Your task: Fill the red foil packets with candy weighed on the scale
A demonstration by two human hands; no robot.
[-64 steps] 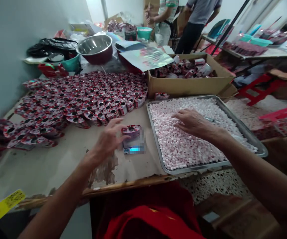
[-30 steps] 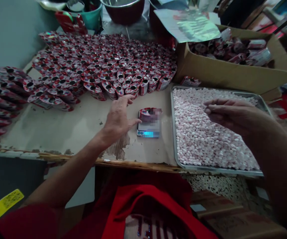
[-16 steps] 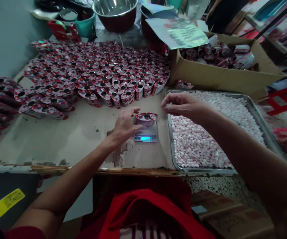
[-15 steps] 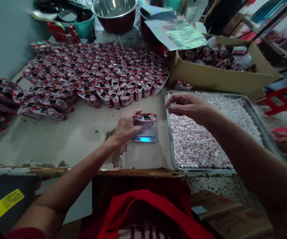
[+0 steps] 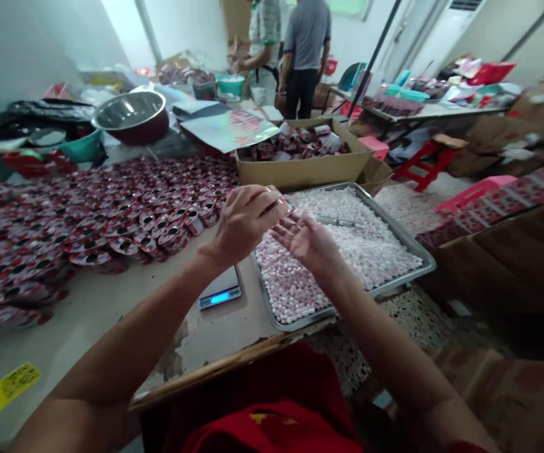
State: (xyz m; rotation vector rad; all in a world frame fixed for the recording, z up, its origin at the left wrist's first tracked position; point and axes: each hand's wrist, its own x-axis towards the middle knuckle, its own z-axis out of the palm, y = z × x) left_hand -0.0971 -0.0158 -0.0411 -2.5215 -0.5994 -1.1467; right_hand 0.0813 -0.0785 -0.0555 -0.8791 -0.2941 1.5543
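My left hand is closed round a small printed container, tipped toward the right over the tray. Most of that container is hidden behind my fingers. Just below its end, my right hand is held palm up with its fingers stretched out; I cannot make out anything lying in it. Beneath both hands, small white pieces fill a metal tray, and a slim metal tool rests on them. A digital scale with a lit blue display is left of the tray.
Many printed oval containers with holes in their tops crowd the table's left side. Behind the tray is a cardboard box of similar containers. A steel bowl stands at back left. Two people stand beyond, near a red stool.
My left hand has lifted the container off the scale and tipped it over the tray. My right hand has opened and turned palm up beneath it. The view has swung right and up.
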